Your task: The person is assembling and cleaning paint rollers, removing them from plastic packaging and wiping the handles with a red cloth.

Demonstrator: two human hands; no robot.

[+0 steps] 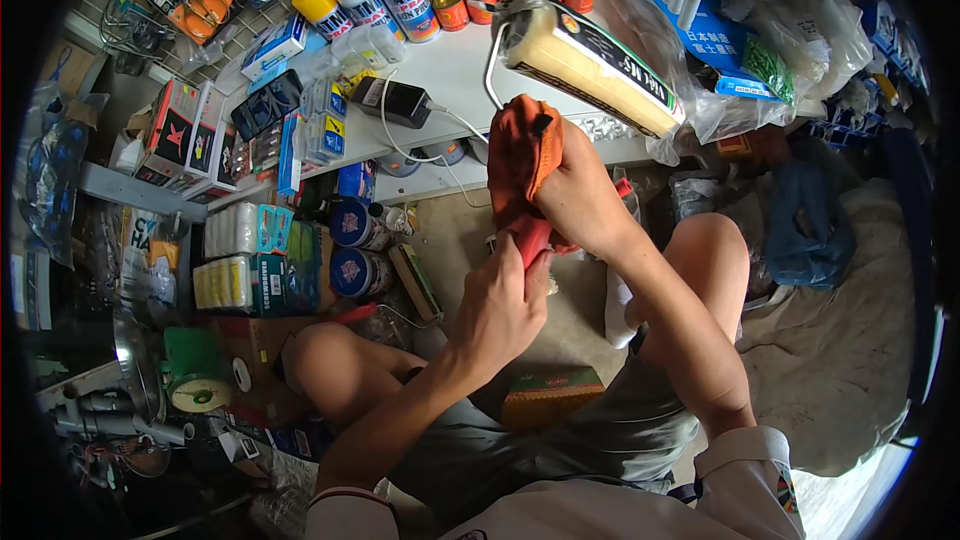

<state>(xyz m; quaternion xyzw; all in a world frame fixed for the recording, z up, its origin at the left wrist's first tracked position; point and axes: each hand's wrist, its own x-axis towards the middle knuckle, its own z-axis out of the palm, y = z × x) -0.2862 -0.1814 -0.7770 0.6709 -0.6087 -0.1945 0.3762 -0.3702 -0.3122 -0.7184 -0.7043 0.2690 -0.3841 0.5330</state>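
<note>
The paint roller (590, 65) runs up and away from both hands, its wrapped cream sleeve lying crosswise above the white tabletop (455, 70) while its red handle (530, 237) points down toward the person's lap. The left hand (500, 305) is closed around that handle from below. The right hand (580, 195), higher and nearer the sleeve, presses an orange cloth (520, 155) against the frame, forearm angled in from the right.

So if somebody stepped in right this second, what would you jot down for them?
Left hand: shut on the roller's red handle.
Right hand: pressing an orange cloth around the roller's metal frame.
Paint roller: held up over the white shelf, its sleeve still in clear plastic wrap.
Done: roller gripped in both hands.
Left: cannot tell how far the wiping has got.
</note>
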